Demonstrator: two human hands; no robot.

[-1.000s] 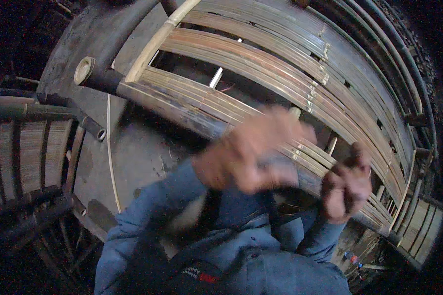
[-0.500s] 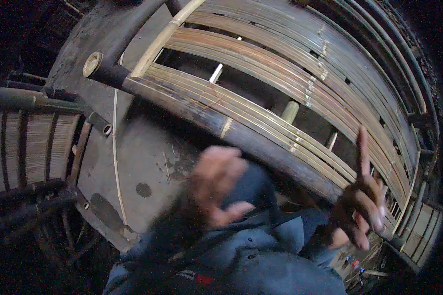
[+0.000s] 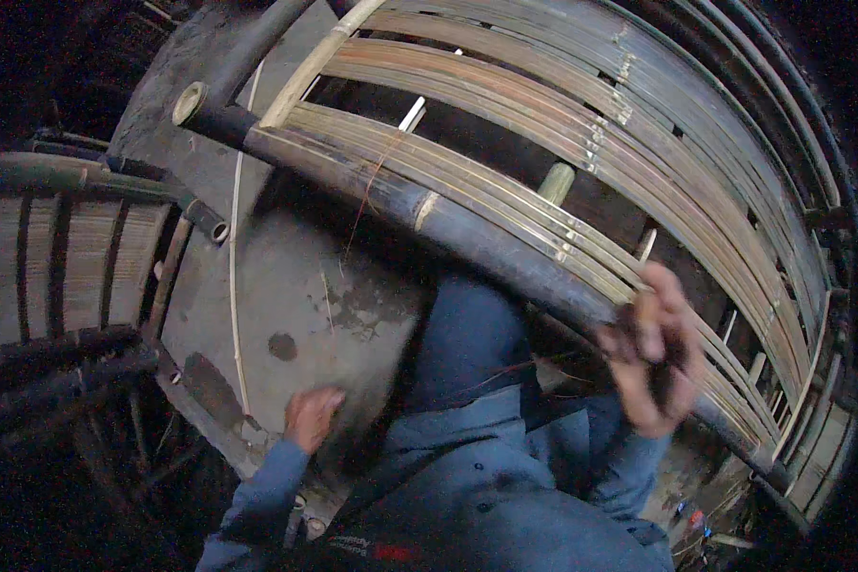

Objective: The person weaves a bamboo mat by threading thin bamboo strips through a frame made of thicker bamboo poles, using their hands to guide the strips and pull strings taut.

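1. Right hand (image 3: 653, 357) is raised against the dark bamboo pole (image 3: 467, 234) near its lower right stretch; fingers appear curled around the pole or around something dark held at it. Motion blur prevents saying which, or how tightly they close.
2. Left hand (image 3: 310, 417) is down on the grey concrete floor (image 3: 286, 286), fingers loosely bent, holding nothing; it lies just beside a thin pale bamboo strip (image 3: 234, 276) that runs across the floor.
3. Bamboo pole runs diagonally from its hollow cut end at upper left to lower right, and forms the near edge of a slatted bamboo frame (image 3: 582, 124). Split slats lie bound alongside it.
4. Handling judgement: the pole looks stiff, round and smooth-skinned, so likely slippery under a loose grip. Being hollow, it should be fairly light on its own, but the frame as a whole would be bulky and awkward. Thin slats look springy, with edges that may splinter.
5. Best hold, in my judgement: around the pole itself beside a node ring, not on the slats or their bindings.
6. Surface: stained, uneven concrete with scattered fibres.
7. Room: dim and crowded; another slatted bamboo panel (image 3: 67, 257) and dark poles (image 3: 57, 367) stand to the left.
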